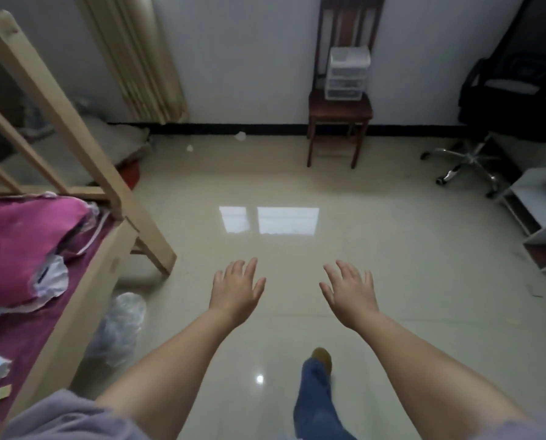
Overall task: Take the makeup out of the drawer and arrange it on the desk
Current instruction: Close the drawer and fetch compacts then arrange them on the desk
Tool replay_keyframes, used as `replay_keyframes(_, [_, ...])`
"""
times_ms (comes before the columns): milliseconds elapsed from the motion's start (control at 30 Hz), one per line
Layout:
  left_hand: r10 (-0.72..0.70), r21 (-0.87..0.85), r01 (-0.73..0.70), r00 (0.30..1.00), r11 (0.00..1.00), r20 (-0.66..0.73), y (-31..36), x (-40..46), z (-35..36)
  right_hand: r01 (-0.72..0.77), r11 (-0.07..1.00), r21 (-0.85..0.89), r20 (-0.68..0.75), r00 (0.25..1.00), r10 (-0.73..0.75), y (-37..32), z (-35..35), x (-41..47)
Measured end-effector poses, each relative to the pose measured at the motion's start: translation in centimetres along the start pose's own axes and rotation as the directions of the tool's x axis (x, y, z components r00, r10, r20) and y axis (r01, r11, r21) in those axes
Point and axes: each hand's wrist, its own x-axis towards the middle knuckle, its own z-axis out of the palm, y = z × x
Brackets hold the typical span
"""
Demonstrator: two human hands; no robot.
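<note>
Both my arms reach out in front of me over the tile floor (376, 249). My left hand (237, 289) is palm down, fingers straight and spread, holding nothing. My right hand (351, 292) is the same: flat, fingers fanned, released, nothing in it. The two hands hover side by side, apart from each other, touching nothing.

The small clear plastic drawer unit (346, 74) sits on the seat of a dark wooden chair (340, 114) against the far wall, well apart from both hands, straight ahead and slightly toward my right hand's side. Its drawers look closed, though it's too far and blurry to be sure, and I can't make out any makeup inside.

On my left is a light wooden bed frame (75, 147) with magenta bedding (21, 249), and a crumpled clear plastic bag (119, 325) lies on the floor just beside it. On the far right stand a black office chair (506, 106) and a white shelf unit (541, 217). Below my arms, my leg in blue jeans (313, 404) and a brown shoe (322, 357) are on the floor. Lilac sleeves (65, 420) are pushed up at my upper arms.
</note>
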Motion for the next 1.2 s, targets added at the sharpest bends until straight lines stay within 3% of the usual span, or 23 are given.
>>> replay_keyframes(367, [0.063, -0.044, -0.063, 0.998, 0.997, 0.008, 9.8, 25.8, -4.4, -0.064, 0.997, -0.051, -0.009, 0.998, 0.063, 12.1, -9.4, 22.5])
replay_keyframes(967, [0.240, 0.037, -0.241, 0.971, 0.970, 0.017, 10.7, 70.7, -13.0, -0.185, 0.983, 0.017, 0.023, 0.982, 0.185, 16.8, -19.4, 61.9])
replay_keyframes(1200, [0.258, 0.063, -0.258, 0.966, 0.964, 0.013, 13.5, 85.9, -14.3, -0.199, 0.980, 0.020, 0.032, 0.980, 0.198, 22.0, -22.4, 76.1])
